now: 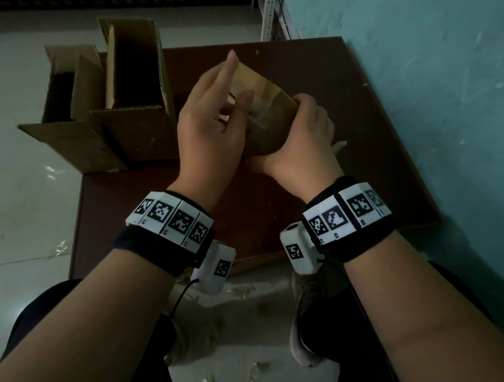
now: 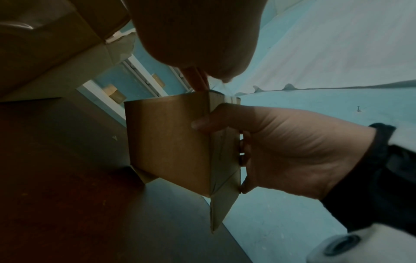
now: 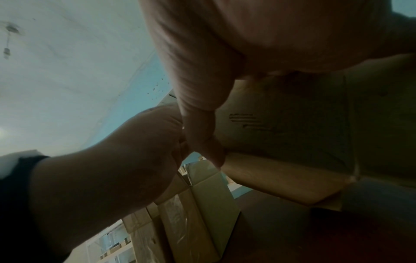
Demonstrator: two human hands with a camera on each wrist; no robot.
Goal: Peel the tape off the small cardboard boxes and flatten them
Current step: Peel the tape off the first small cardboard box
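A small brown cardboard box (image 1: pixel 270 96) is held tilted above the dark brown table (image 1: pixel 247 218). My right hand (image 1: pixel 306 132) grips it from the near right side; in the left wrist view its thumb (image 2: pixel 202 124) lies on the box's broad face (image 2: pixel 168 142), with the other fingers behind. My left hand (image 1: pixel 235 104) is at the box's upper edge, index finger straight up, thumb and a curled finger pinching clear tape (image 1: pixel 257 115) there. One bottom flap (image 2: pixel 220 210) hangs open. The right wrist view shows the box (image 3: pixel 292 115) under my right palm (image 3: pixel 247 35).
Two larger open cardboard boxes (image 1: pixel 136 79) (image 1: pixel 68 93) stand at the table's far left edge. A teal wall (image 1: pixel 432 86) runs along the right side. Crumpled tape scraps (image 1: pixel 246 290) lie on the pale floor near my feet. A metal shelf post (image 1: pixel 269 8) stands behind the table.
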